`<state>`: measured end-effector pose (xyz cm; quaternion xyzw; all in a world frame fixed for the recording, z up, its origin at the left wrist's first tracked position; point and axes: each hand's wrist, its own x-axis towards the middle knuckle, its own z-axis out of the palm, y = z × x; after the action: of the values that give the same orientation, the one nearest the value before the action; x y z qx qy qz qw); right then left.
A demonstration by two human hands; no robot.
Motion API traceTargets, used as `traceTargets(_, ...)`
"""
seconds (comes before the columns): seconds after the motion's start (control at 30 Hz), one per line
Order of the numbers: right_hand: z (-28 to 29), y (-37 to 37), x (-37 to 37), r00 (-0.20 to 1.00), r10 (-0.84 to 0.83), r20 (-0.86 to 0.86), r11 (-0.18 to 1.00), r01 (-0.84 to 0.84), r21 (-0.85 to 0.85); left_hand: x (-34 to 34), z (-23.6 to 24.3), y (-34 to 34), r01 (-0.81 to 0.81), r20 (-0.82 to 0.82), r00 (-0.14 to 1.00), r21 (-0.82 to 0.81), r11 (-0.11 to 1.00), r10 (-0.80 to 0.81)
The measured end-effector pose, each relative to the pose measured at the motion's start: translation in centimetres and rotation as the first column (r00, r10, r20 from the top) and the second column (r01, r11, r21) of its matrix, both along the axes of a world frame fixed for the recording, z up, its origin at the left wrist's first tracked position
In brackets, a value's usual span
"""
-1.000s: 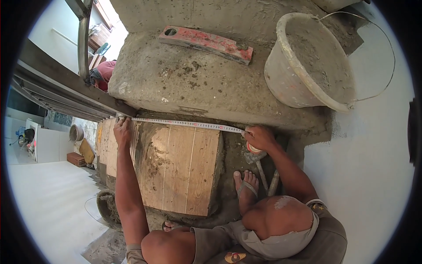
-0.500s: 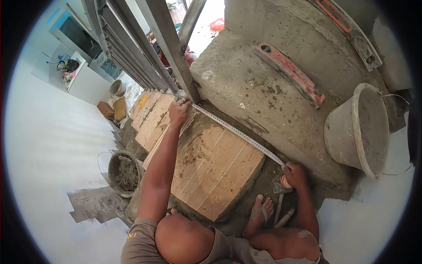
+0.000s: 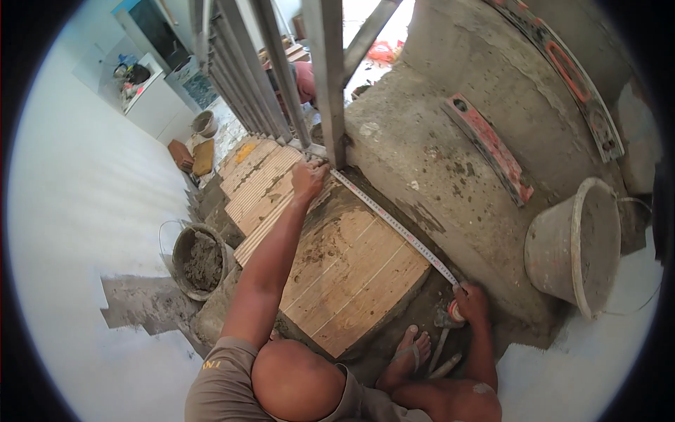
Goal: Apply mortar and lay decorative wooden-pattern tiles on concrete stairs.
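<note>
A tape measure's white blade (image 3: pixel 394 224) stretches along the far edge of a wood-look tile (image 3: pixel 351 281). My left hand (image 3: pixel 309 178) is closed on the blade's far end, by the foot of a metal railing post (image 3: pixel 327 91). On the near right, my right hand (image 3: pixel 472 303) is wrapped round the tape measure's red and white case (image 3: pixel 454 311). Mortar smears mark the tile, which carries pale straight lines. Just below the case lies a tool with a long handle (image 3: pixel 439 352), its head partly hidden.
A mortar bucket (image 3: pixel 181 257) stands left of my forearm; a larger bucket (image 3: pixel 552 257) rests tilted at right. One red level (image 3: pixel 492 151) lies on the concrete step, a longer level (image 3: pixel 587 91) behind it. Ridged steps (image 3: pixel 261 176) descend beyond. Past the railing, a person (image 3: pixel 304 81) shows partly.
The view has shifted, so the railing and steps sit farther right and lower. Both hands keep hold of the tape at its two ends. More of the person beyond the railing shows.
</note>
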<state>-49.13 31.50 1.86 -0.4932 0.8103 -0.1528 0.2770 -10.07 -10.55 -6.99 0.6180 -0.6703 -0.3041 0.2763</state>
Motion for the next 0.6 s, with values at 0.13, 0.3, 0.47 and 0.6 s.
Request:
traceTargets(0.13, 0.0, 0.6, -0.3, 0.999, -0.015, -0.049, 1.0, 0.016, 0.015, -1.7, 0.9, 0.8, -0.037, 0.0, 0.999, 0.011, 0.999, 0.037)
traceTargets(0.3, 0.6, -0.1, 0.4, 0.999, 0.035, -0.017, 0.999, -0.034, 0.015, -0.7, 1.8, 1.3, -0.034, 0.074, 0.996, -0.093, 0.995, 0.041)
traceTargets(0.47, 0.1, 0.7, 0.5, 0.998, 0.055, -0.009, 0.998, -0.055, -0.037, 0.1, 3.2, 2.6, -0.075, -0.012, 0.997, -0.151, 0.986, 0.074)
traceTargets(0.6, 0.7, 1.6, 2.2, 0.992, 0.111, 0.067, 0.993, -0.109, -0.035, 3.7, 6.9, 6.9, -0.001, -0.217, 0.975, -0.175, 0.985, -0.038)
